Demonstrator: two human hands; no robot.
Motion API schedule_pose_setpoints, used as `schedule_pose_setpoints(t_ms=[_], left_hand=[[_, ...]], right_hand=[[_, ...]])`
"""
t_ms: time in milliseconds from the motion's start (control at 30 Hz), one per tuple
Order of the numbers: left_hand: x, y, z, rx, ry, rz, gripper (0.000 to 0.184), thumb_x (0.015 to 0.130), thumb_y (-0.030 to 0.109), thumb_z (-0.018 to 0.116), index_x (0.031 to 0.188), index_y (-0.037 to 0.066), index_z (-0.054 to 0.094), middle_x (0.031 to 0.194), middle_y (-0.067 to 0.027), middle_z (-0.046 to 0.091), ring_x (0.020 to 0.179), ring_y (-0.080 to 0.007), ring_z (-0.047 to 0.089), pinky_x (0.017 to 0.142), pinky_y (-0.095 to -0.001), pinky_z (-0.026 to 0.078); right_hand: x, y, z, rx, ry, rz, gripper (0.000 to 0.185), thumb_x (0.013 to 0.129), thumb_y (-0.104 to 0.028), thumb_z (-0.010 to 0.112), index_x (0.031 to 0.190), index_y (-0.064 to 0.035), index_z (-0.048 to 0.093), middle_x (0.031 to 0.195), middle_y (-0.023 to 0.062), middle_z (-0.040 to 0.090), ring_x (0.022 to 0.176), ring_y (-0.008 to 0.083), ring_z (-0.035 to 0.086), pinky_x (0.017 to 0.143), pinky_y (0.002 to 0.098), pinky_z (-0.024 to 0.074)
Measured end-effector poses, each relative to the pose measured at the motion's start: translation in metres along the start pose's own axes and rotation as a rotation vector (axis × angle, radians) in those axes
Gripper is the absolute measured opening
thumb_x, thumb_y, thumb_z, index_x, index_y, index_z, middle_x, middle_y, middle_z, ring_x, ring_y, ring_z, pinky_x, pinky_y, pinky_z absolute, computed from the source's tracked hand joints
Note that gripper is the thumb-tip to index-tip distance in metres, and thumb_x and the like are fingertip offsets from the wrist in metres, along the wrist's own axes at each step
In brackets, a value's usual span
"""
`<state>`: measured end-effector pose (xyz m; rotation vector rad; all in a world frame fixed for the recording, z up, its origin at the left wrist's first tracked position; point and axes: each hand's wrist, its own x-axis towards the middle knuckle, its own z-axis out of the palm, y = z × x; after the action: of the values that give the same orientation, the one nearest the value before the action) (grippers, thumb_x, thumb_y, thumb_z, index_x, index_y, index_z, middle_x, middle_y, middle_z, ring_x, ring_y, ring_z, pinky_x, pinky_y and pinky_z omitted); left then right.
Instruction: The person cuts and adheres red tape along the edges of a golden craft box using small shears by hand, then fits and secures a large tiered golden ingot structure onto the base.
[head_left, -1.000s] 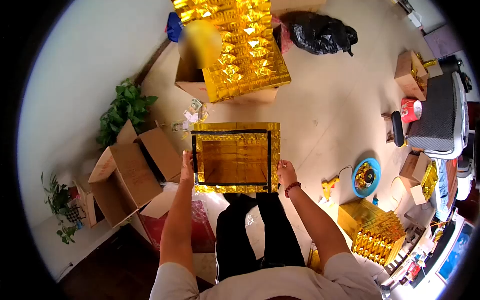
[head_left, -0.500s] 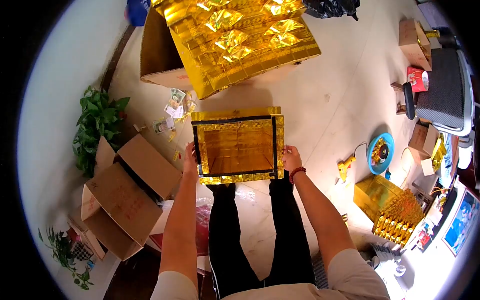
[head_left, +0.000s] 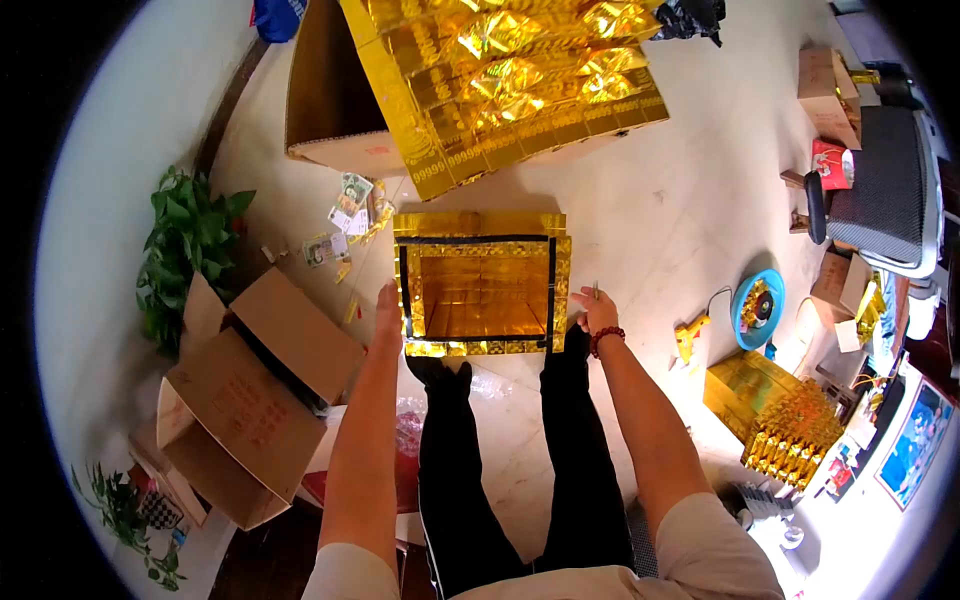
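Observation:
A gold foil-covered box (head_left: 560, 290) stands in front of me with its open side facing up. Black strips edge the opening, and the gold lining shows inside. My left hand (head_left: 387, 308) lies flat along the box's left side, fingers stretched out and partly hidden by its edge. To the right, a small gap separates my right hand (head_left: 599, 312) from the box. A red bead bracelet circles that wrist. Its fingers are bent around a small thin item, too small to name.
A large gold-topped carton (head_left: 440, 110) stands ahead. Left are an open cardboard box (head_left: 245, 415), a leafy plant (head_left: 190, 250) and paper notes (head_left: 350, 205). Right are a yellow glue gun (head_left: 688, 338), a blue basin (head_left: 778, 290), gold sheets (head_left: 745, 395) and a chair (head_left: 878, 185).
My right hand has let go of the box and moved slightly right, with a small thin item now showing in its fingers. The box has shifted slightly in view.

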<state>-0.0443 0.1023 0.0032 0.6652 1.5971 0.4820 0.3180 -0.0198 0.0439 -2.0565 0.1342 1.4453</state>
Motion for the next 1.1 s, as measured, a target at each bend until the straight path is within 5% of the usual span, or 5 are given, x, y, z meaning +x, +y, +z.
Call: schedule_pose_setpoints(t_ms=[367,533,667,833,1100], left_hand=[[-0.023,0.17,0.092,-0.517,-0.173,0.132,0.047,0.092,0.038,0.047,0.125,0.006,0.046,0.114,-0.0099,0.056,0.114,-0.0206,0.05,0.1,-0.0332,0.037],[-0.021,0.196,0.101,-0.467,0.156,0.133,0.039,0.093,0.034,0.047,0.123,0.008,0.046,0.119,-0.0074,0.051,0.106,-0.0189,0.052,0.093,-0.0323,0.041],[-0.048,0.222,0.064,-0.431,0.193,0.106,0.036,0.092,0.03,0.048,0.12,0.007,0.049,0.116,-0.011,0.055,0.102,-0.0218,0.056,0.091,-0.0324,0.043],[-0.02,0.278,0.022,-0.448,0.056,0.208,0.036,0.091,0.028,0.045,0.121,0.007,0.05,0.104,-0.0109,0.061,0.096,-0.0222,0.059,0.089,-0.0322,0.044],[0.08,0.372,0.005,-0.31,-0.29,0.218,0.045,0.094,0.034,0.042,0.127,0.003,0.042,0.118,-0.016,0.054,0.11,-0.0262,0.053,0.097,-0.0345,0.04]], right_hand=[[-0.042,-0.16,-0.032,0.415,-0.002,-0.254,0.016,0.083,-0.011,0.063,0.099,-0.0073,0.063,0.063,-0.0053,0.046,0.042,0.0036,0.032,0.035,0.0191,0.0254],[-0.059,-0.189,-0.013,0.49,-0.155,-0.309,0.025,0.083,-0.01,0.064,0.107,-0.0045,0.062,0.062,-0.0061,0.045,0.041,0.0036,0.031,0.036,0.0187,0.0247],[-0.076,-0.188,0.008,0.504,-0.2,-0.154,0.029,0.085,-0.027,0.063,0.105,-0.0059,0.064,0.057,-0.0038,0.043,0.043,0.0071,0.038,0.037,0.0221,0.029],[-0.08,-0.193,0.04,0.499,-0.223,-0.114,0.032,0.086,-0.032,0.062,0.106,-0.0074,0.063,0.074,0.0014,0.053,0.046,0.007,0.039,0.037,0.021,0.0278],[-0.092,-0.2,0.099,0.639,-0.117,-0.176,0.053,0.089,-0.041,0.055,0.127,-0.0061,0.045,0.12,0.0104,0.054,0.042,0.0044,0.028,0.035,0.0189,0.0242]])
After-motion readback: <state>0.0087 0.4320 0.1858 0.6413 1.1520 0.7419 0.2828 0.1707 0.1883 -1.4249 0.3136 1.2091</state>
